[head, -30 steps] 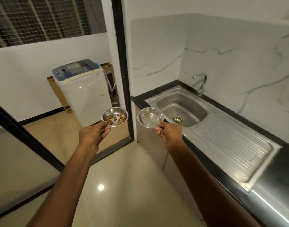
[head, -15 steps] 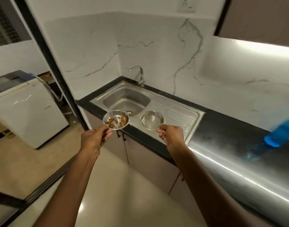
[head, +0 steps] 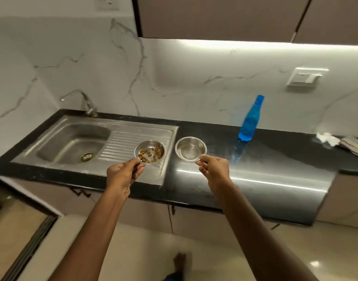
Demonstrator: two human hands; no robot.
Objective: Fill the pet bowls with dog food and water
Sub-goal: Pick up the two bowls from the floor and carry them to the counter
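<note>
My left hand [head: 123, 175] pinches the near rim of a small steel bowl [head: 150, 152] that holds several brown kibble pieces, over the sink's ribbed drainboard. My right hand [head: 214, 172] pinches the near rim of a second steel bowl [head: 190, 149] with no food in it, held level above the black countertop [head: 265, 159]. A blue plastic bottle [head: 250, 120] stands upright on the counter to the right of that bowl, near the wall.
A steel sink [head: 72, 145] with a tap [head: 86, 104] is set in the counter's left end. Crumpled white paper [head: 326, 137] and a folded cloth [head: 354, 146] lie at the far right. Wall cabinets [head: 235, 17] hang above. My foot [head: 180, 260] shows on the floor.
The view has swung right from the washing machine and doorway to the counter. Both bowls travelled with my hands and are now over the drainboard and countertop, with the blue bottle in view.
</note>
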